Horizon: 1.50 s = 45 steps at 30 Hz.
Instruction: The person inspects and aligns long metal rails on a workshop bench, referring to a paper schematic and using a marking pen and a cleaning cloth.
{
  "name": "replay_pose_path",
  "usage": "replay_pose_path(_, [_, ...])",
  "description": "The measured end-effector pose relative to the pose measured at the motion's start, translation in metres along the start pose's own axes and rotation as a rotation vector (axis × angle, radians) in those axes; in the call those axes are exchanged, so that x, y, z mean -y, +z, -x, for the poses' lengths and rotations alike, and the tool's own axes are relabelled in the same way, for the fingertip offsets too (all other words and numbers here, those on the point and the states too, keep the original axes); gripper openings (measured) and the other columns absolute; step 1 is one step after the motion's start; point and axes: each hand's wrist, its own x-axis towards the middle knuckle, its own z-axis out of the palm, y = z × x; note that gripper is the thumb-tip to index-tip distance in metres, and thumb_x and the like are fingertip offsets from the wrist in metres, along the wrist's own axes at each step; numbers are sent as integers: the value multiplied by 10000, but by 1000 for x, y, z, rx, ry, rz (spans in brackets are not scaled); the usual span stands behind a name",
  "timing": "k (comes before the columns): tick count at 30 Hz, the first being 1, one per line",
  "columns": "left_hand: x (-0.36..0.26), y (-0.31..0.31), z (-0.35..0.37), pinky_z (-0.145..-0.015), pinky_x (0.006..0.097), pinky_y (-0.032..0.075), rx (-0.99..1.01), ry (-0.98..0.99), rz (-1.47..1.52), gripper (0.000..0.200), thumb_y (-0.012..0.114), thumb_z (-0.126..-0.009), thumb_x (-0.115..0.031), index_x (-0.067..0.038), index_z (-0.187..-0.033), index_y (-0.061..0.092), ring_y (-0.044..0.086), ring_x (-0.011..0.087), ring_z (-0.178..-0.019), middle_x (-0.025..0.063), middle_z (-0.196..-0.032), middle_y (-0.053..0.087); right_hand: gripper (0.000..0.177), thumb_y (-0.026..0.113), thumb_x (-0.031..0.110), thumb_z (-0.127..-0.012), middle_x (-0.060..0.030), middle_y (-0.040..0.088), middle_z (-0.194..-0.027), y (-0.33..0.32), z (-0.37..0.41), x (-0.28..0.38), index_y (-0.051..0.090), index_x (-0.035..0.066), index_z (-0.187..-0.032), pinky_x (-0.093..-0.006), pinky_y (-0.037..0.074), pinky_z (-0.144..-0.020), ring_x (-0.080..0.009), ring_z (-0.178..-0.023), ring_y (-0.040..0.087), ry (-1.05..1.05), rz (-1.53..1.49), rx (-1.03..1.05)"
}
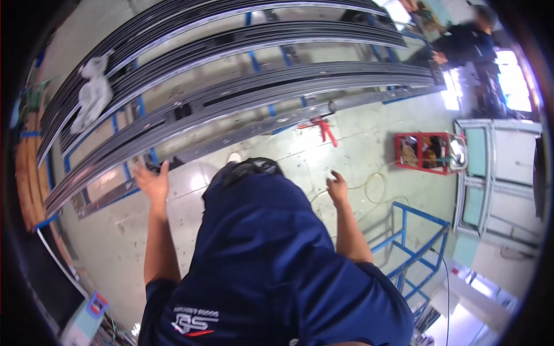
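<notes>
My left hand [152, 181] is spread with its fingers apart, at the near edge of the long dark metal profiles [242, 95] and overlapping the rail under them in this view. Nothing shows in its grasp. On the right, my right hand [337, 188] hangs over the floor with loosely bent fingers, thumb and forefinger apart, and holds nothing visible. A red trigger-handled tool [323, 130] is at the rack's front rail, between my hands and farther away. Crumpled white plastic film [93, 95] lies across the profiles at the left.
Blue rack bars [271, 109] support the profiles. A red tool crate [424, 152] stands on the right, beside metal frames [473, 179]. Nearer is a blue metal stand [404, 242]. A yellowish hose [376, 187] loops on the floor. Another person [476, 57] stands at the far right.
</notes>
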Motion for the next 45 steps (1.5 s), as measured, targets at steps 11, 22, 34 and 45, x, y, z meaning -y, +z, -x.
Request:
replay_pose_path(11, [-14,-46,12,-1187,567,239,154,130,17,956,780,-857,-445,-83,-1583,275,262,486,-1469,331,-1606,214,521,670,92,-880,-105,599,-822,2,-61,270,589,102,-1395,-338,528,-726,-228,-726,612,-733,222,-250])
replay_pose_path(22, [72,-91,181,-1208,534,220,464,-590,-450,981,737,-831,-587,-101,-1576,323,280,413,-1487,257,-1596,314,562,578,182,-872,-215,731,-1007,-14,-161,335,553,226,-1432,-493,565,-856,-400,-949,701,-538,769,-41])
replay_pose_path(34, [-29,-109,168,-1214,475,253,629,-652,-357,891,670,-879,-594,-60,-1539,399,374,383,-1449,198,-1550,441,571,622,172,-852,-176,735,-881,-34,-189,337,539,178,-1418,-478,576,-778,-367,-845,718,-719,869,138])
replay_pose_path(45, [-55,-111,150,-1171,458,345,621,-506,-200,756,695,-918,-473,13,-1460,491,455,408,-1389,244,-1481,511,567,611,145,-849,-161,730,-848,-37,-191,333,542,172,-1411,-467,580,-733,-342,-790,716,-849,874,170])
